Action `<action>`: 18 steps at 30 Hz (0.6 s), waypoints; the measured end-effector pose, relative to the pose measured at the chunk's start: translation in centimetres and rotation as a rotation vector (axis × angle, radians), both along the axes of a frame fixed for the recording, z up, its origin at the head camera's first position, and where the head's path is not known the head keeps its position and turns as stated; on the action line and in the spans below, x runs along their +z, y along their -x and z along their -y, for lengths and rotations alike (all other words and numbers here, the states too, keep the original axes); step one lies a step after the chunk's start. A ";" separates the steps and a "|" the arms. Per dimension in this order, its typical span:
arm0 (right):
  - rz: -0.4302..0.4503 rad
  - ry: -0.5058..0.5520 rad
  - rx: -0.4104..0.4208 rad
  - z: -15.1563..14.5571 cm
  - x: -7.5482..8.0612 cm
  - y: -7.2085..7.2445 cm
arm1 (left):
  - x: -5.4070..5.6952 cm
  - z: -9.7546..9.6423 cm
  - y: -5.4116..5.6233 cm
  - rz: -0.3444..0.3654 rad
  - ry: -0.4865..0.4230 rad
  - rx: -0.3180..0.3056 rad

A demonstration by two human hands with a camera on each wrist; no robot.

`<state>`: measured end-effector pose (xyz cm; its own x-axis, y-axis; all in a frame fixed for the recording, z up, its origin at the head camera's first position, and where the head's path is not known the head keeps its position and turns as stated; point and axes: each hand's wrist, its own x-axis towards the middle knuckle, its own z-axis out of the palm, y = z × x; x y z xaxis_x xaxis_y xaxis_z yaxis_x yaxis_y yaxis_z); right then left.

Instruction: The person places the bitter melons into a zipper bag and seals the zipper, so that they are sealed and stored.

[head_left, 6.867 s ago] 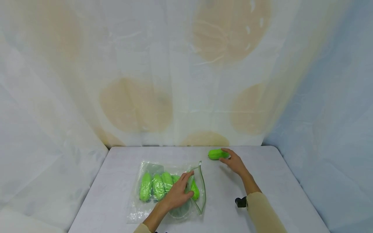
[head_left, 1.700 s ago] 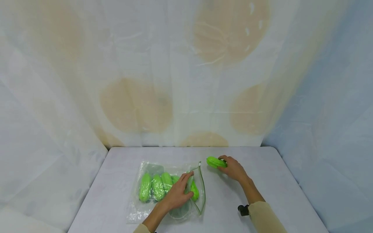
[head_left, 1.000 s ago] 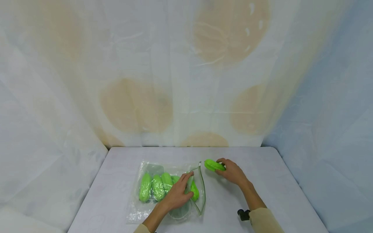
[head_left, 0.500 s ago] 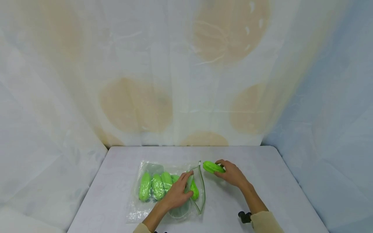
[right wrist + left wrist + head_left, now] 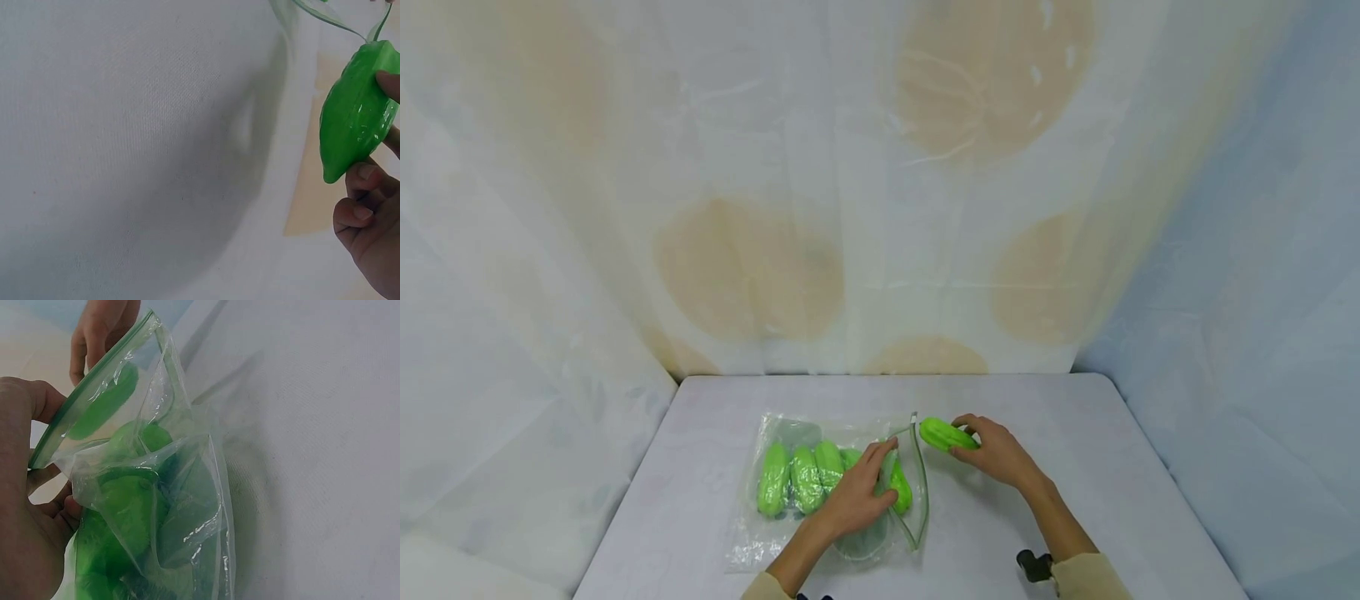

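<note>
In the head view, my left hand (image 5: 852,502) lies over a clear zip bag (image 5: 751,552) and holds back the upper side of its mouth, which faces right and gapes. Inside the bag are several bright green melons (image 5: 774,481); my hand covers some of them. My right hand (image 5: 997,452) grips another green bitter melon (image 5: 938,433), ridged and glossy with a pointed end, between thumb and fingers, just right of the bag's far corner. In the left wrist view, fingers (image 5: 47,400) touch the green zip strip (image 5: 94,381). The right wrist view shows the melon (image 5: 357,112) over its shadow.
A pale cloth covers the table (image 5: 1120,517), whose back edge meets a hanging sheet (image 5: 850,167) with tan circles. Sheets also hang at both sides. A black wrist camera (image 5: 1035,567) sits at my right sleeve.
My right hand has taken hold of the melon near the back edge and brought it forward and slightly left, close to the bag's mouth. The left hand and bag stay in place.
</note>
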<state>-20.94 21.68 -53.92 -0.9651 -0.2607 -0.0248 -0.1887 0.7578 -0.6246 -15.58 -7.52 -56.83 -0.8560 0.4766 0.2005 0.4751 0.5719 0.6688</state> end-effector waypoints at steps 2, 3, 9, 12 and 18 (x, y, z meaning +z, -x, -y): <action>0.006 0.006 0.008 0.1 0.3 -0.3 | 0.0 0.0 0.0 0.002 -0.003 -0.001; 0.009 0.007 0.012 0.1 0.3 -0.4 | 0.0 0.0 0.0 0.005 -0.003 -0.001; 0.017 0.008 0.033 0.4 0.6 -1.0 | 0.1 0.0 0.0 0.007 -0.002 0.003; 0.018 0.008 0.044 0.6 0.6 -1.2 | 0.1 0.0 0.0 0.011 -0.005 0.002; 0.026 -0.013 0.065 1.1 0.4 -1.7 | 0.2 0.0 0.0 0.020 -0.002 0.005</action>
